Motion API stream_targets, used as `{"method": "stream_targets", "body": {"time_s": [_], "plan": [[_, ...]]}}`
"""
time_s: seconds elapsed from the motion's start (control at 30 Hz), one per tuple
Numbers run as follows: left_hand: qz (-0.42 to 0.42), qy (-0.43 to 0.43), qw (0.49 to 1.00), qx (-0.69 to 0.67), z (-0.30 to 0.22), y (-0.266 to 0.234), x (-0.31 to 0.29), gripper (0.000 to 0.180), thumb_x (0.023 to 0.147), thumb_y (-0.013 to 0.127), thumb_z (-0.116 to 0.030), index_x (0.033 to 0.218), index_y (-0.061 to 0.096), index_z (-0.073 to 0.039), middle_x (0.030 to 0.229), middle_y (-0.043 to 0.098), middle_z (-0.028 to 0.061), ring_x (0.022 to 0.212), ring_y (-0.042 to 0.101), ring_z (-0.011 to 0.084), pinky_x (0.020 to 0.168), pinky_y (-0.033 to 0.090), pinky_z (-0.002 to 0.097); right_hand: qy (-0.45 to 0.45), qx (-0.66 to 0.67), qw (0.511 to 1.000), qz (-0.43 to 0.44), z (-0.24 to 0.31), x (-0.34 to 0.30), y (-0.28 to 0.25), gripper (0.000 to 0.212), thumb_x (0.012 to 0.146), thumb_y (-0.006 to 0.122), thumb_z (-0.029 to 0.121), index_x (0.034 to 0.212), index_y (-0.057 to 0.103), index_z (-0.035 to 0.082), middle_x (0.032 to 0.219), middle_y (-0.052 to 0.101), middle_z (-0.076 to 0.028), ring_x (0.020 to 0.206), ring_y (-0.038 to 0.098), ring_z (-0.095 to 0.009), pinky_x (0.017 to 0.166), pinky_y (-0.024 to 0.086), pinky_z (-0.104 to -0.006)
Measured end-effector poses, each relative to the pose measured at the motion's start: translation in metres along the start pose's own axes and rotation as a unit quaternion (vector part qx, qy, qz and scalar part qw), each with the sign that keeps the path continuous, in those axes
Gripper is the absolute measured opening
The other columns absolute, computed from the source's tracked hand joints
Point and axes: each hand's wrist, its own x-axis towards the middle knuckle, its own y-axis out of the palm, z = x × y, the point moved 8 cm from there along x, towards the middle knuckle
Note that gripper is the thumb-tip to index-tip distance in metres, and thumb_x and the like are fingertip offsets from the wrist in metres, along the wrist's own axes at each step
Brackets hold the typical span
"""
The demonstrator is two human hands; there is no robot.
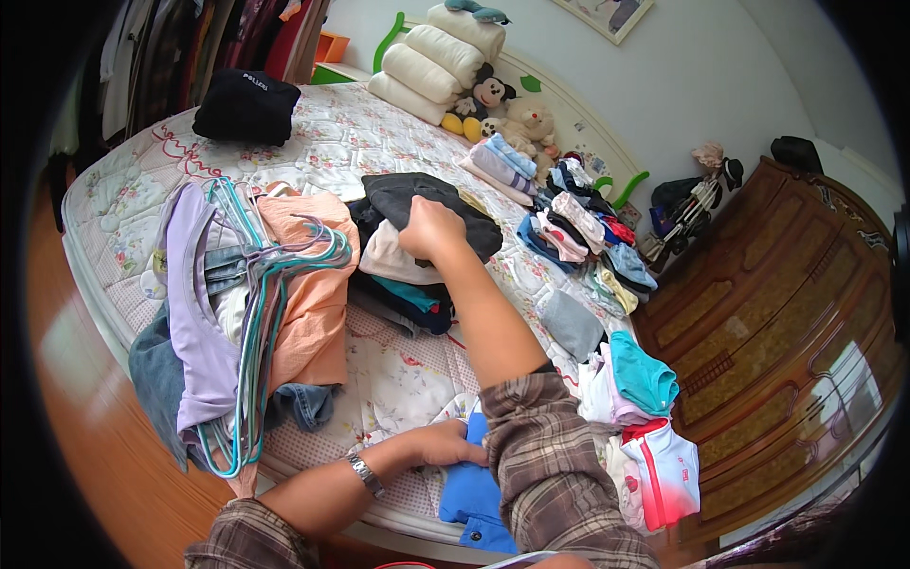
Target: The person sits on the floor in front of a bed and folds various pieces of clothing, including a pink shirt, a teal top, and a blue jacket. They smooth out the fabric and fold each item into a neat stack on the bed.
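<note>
My right hand [432, 228] reaches over a mixed pile of clothes in the middle of the bed, its fingers closed on a dark grey garment [474, 226] at the top. White cloth [391, 254] and teal cloth [409, 292] show beneath it. Nearer to me, my left hand [444, 443], with a metal watch on its wrist, grips the edge of a blue garment [470, 493] with a button, which lies at the bed's front edge. My right sleeve covers part of that blue garment.
At left lie several hangers [270, 284] over a lilac top [194, 341], a peach garment [313, 322] and denim. Folded stacks [569, 223] and a white-red jacket [664, 469] line the right. A black garment [248, 106], rolled quilts [431, 66] and plush toys [526, 123] sit farther back.
</note>
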Motion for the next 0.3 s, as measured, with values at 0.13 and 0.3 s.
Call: {"method": "stream_targets", "body": {"time_s": [0.13, 0.3], "plan": [[-0.009, 0.105, 0.994, 0.028, 0.06, -0.001, 0.057, 0.05, 0.071, 0.067, -0.022, 0.106, 0.057, 0.012, 0.101, 0.065, 0.0184, 0.089, 0.062, 0.0227, 0.075, 0.049, 0.0332, 0.015, -0.066, 0.997, 0.026, 0.027, 0.012, 0.001, 0.029, 0.073, 0.064, 0.017, 0.1, 0.07, 0.009, 0.107, 0.067, -0.011, 0.098, 0.065, -0.026, 0.076, 0.054, -0.0376], [0.007, 0.197, 0.98, -0.017, 0.056, 0.006, 0.072, 0.051, 0.073, 0.065, -0.018, 0.117, 0.054, 0.006, 0.101, 0.065, 0.0173, 0.09, 0.061, 0.0215, 0.078, 0.049, 0.0321, 0.043, -0.062, 0.996, -0.048, 0.011, 0.025, -0.001, 0.025, 0.073, 0.068, 0.016, 0.097, 0.071, 0.012, 0.102, 0.068, -0.01, 0.095, 0.066, -0.025, 0.076, 0.054, -0.0334]]}}
